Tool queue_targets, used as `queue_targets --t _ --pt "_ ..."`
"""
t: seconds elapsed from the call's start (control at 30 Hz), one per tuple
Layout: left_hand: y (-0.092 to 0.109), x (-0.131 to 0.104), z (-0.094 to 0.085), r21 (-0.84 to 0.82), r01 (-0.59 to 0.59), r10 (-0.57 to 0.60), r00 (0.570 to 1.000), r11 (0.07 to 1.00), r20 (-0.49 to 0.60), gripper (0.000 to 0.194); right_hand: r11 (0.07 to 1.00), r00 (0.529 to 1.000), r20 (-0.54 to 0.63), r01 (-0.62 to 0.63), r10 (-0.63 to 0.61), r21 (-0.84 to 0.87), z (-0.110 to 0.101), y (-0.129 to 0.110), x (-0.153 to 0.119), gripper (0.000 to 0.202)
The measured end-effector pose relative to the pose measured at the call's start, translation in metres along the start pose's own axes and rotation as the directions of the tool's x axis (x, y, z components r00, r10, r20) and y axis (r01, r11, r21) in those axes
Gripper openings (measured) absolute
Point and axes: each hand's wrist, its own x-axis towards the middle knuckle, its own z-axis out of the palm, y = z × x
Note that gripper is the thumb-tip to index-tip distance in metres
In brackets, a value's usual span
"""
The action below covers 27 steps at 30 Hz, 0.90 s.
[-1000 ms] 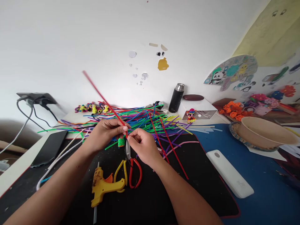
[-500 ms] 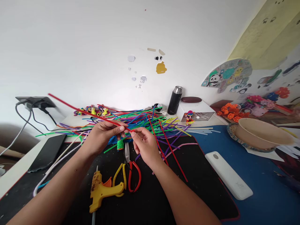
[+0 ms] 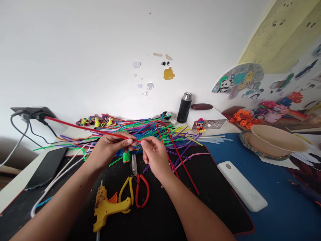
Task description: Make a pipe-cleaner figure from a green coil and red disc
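A red pipe cleaner [image 3: 82,127] stretches between my hands, its long free end reaching out to the left. My left hand [image 3: 110,147] pinches it between thumb and fingers. Close beside it, my right hand [image 3: 155,155] is closed on the pipe cleaner's right end. Just under my left fingers stands a small green coiled piece [image 3: 126,156] with an orange base. Scissors with red handles [image 3: 142,190] lie below the hands, points away from me. A loose heap of coloured pipe cleaners [image 3: 147,129] spreads behind the hands.
On the black mat lie a yellow glue gun [image 3: 107,207] and yellow-handled pliers [image 3: 125,190]. A phone [image 3: 46,169] rests at left, a white power bank [image 3: 242,185] at right. Behind stand a black thermos [image 3: 184,108], a white box [image 3: 213,117] and a bowl [image 3: 277,142].
The red pipe cleaner's long left end has dropped lower and now lies flatter. Both hands keep their pinch on it. The whole view has shifted slightly.
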Motion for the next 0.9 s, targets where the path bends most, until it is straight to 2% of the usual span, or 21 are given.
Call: queue_targets --t 0.2,0.43,0.67,0.9 --pt "0.003 0.0 0.004 -0.011 0.031 -0.03 0.999 0.999 0.021 0.034 0.999 1.0 -0.002 0.003 -0.003 -0.04 0.001 -0.003 -0.001 0.036" --pt "0.004 0.0 0.004 -0.157 0.21 -0.205 0.978 0.965 0.046 0.045 0.993 0.999 0.008 0.044 -0.044 -0.107 -0.001 0.0 -0.002 0.031" --pt "0.006 0.003 0.003 -0.214 0.199 -0.197 0.98 0.956 0.03 0.044 0.981 0.997 0.062 0.064 -0.054 -0.181 -0.002 0.006 -0.004 0.03" --pt "0.013 0.001 0.002 -0.152 0.161 -0.154 0.986 0.975 0.06 0.042 0.947 0.982 0.169 0.129 -0.081 -0.294 0.001 0.0 -0.009 0.024"
